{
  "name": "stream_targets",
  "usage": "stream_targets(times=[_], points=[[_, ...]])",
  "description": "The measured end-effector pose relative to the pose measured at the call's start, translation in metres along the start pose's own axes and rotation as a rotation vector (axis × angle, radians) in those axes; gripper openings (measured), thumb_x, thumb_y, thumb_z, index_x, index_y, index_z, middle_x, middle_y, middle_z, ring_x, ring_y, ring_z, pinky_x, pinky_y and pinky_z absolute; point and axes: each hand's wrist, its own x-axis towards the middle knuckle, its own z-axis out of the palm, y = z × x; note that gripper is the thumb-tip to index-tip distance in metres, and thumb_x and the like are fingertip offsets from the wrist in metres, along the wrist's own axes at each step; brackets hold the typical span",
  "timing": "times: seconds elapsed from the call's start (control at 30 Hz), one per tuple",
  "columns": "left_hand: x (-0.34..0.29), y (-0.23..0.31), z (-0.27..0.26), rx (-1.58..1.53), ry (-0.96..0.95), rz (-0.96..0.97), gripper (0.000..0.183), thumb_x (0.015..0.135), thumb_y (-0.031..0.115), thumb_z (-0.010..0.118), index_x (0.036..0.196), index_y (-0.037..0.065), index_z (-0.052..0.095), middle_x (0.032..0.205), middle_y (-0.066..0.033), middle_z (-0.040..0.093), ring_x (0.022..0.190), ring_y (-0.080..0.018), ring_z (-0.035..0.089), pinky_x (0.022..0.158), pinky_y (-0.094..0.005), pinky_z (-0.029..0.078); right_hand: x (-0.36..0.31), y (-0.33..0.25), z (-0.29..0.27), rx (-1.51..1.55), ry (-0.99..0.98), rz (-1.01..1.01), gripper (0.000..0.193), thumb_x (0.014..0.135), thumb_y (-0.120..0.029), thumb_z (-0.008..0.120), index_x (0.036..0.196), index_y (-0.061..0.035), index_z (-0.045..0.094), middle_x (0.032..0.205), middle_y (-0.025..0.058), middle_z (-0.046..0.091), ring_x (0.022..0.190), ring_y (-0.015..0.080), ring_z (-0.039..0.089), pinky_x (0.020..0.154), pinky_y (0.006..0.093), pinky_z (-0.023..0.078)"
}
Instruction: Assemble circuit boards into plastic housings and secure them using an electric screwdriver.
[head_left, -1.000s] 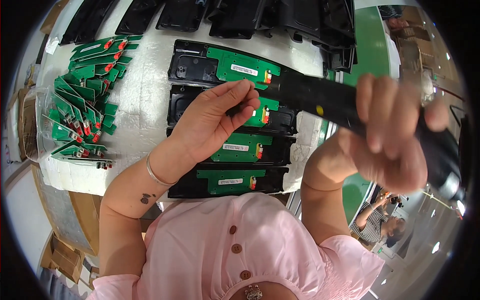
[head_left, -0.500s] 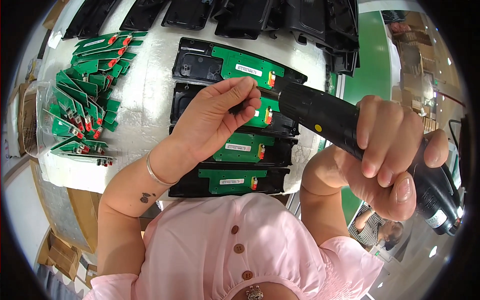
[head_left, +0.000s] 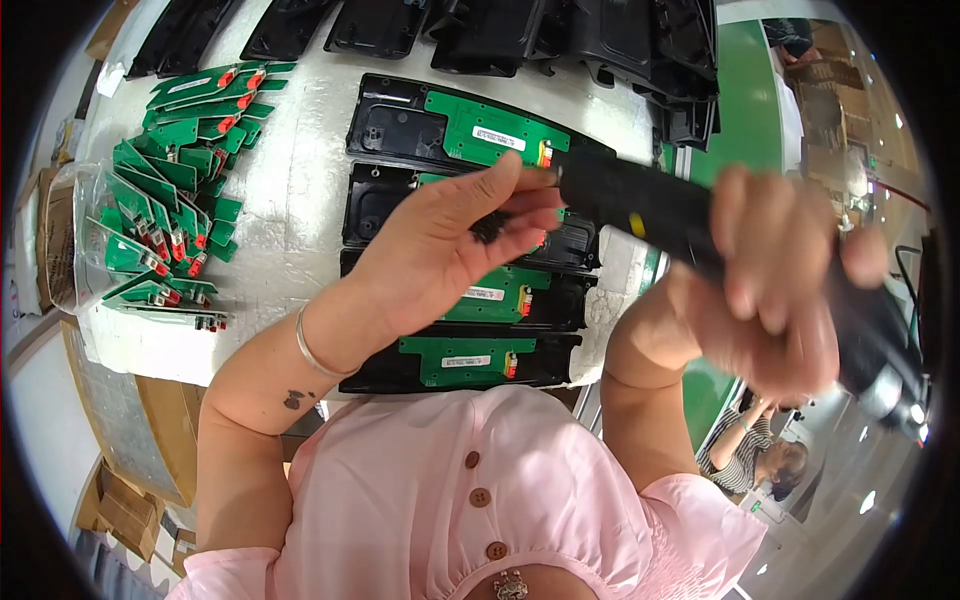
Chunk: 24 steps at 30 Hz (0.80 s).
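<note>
My right hand (head_left: 775, 280), smeared by motion, is wrapped round a black electric screwdriver (head_left: 640, 205) with a yellow dot on its body. The screwdriver points left, its tip close to the fingertips of my left hand (head_left: 430, 240). In the curled left palm lies a cluster of small black pieces that look like screws (head_left: 487, 228). Beneath both hands, several black plastic housings (head_left: 385, 128) lie in a column, each with a green circuit board (head_left: 465, 117) that has a white label and a red-and-yellow connector. My left hand hides much of the second housing.
Loose green circuit boards (head_left: 150, 190) with red connectors are piled on the white table surface (head_left: 290, 200) at the left, beside a clear plastic bag (head_left: 75, 240). More black housings (head_left: 480, 35) line the far edge. Another person (head_left: 750, 450) sits at the lower right.
The left fingers have extended rightward to the screwdriver's tip and loosened, showing more of the black pieces. The right hand and screwdriver have shifted slightly and are now blurred.
</note>
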Motion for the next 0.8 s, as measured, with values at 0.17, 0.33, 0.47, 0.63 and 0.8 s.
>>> stream_targets(times=[0.17,0.33,0.47,0.63,0.8], points=[[0.001,-0.002,-0.003,0.068,0.062,-0.038,0.035,0.090,0.014,0.037,0.114,-0.011,0.041,0.112,-0.0248,0.048,0.104,-0.0314,0.050,0.089,-0.0322,0.044,0.017,0.057,-0.028,-0.239,0.313,-0.004,0.026,0.068,-0.004,0.045,0.095,-0.0022,0.045,0.057,0.0048,0.039,0.049,0.0157,0.039,0.055,0.0338,0.038],[0.001,-0.001,-0.009,0.215,-0.041,0.025,0.027,0.090,0.013,0.038,0.108,-0.006,0.047,0.100,-0.0183,0.056,0.097,-0.0270,0.055,0.085,-0.0300,0.046,0.018,0.069,-0.036,-0.262,0.393,0.057,0.021,0.066,-0.002,0.044,0.087,-0.0009,0.046,0.056,0.0066,0.041,0.048,0.0172,0.039,0.056,0.0353,0.039],[-0.001,0.002,-0.007,0.295,-0.065,0.008,0.021,0.090,0.014,0.040,0.098,-0.001,0.051,0.091,-0.0127,0.059,0.086,-0.0189,0.058,0.073,-0.0244,0.048,0.019,0.073,-0.036,-0.272,0.407,0.066,0.020,0.066,-0.001,0.044,0.086,-0.0003,0.045,0.055,0.0068,0.041,0.047,0.0173,0.039,0.055,0.0354,0.039],[-0.001,-0.001,-0.006,0.323,-0.001,0.002,0.019,0.089,0.015,0.042,0.098,0.001,0.051,0.088,-0.0105,0.059,0.077,-0.0147,0.057,0.066,-0.0213,0.046,0.021,0.076,-0.037,-0.251,0.389,0.112,0.018,0.066,0.000,0.044,0.083,0.0001,0.045,0.055,0.0070,0.040,0.047,0.0172,0.039,0.055,0.0354,0.039],[-0.001,0.000,-0.007,0.313,0.027,0.012,0.017,0.088,0.015,0.045,0.096,0.002,0.053,0.087,-0.0083,0.059,0.075,-0.0124,0.056,0.065,-0.0206,0.046,0.025,0.078,-0.032,-0.280,0.376,0.164,0.014,0.065,0.001,0.044,0.079,0.0002,0.044,0.055,0.0075,0.040,0.046,0.0167,0.039,0.053,0.0349,0.039]])
